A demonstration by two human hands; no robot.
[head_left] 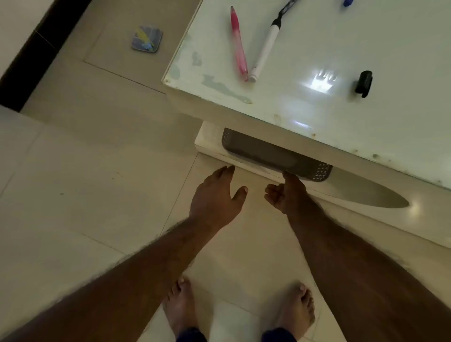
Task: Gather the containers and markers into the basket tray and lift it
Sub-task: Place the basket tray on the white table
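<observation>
A grey perforated basket tray (263,153) lies on the low shelf under the white table top, mostly hidden by the top. My left hand (217,197) hovers just in front of the shelf edge, fingers straight and spread, holding nothing. My right hand (285,192) has one finger stretched out to the tray's near rim and the other fingers curled. On the table top lie a pink pen (238,44), a white marker (266,48) with a black collar, a black cap (364,83) and a blue marker tip (347,2) at the top edge.
The white table (317,109) fills the upper right, its corner pointing left. A small colourful square object (147,39) lies on the tiled floor at the upper left. My bare feet (239,310) stand on the tiles below the hands.
</observation>
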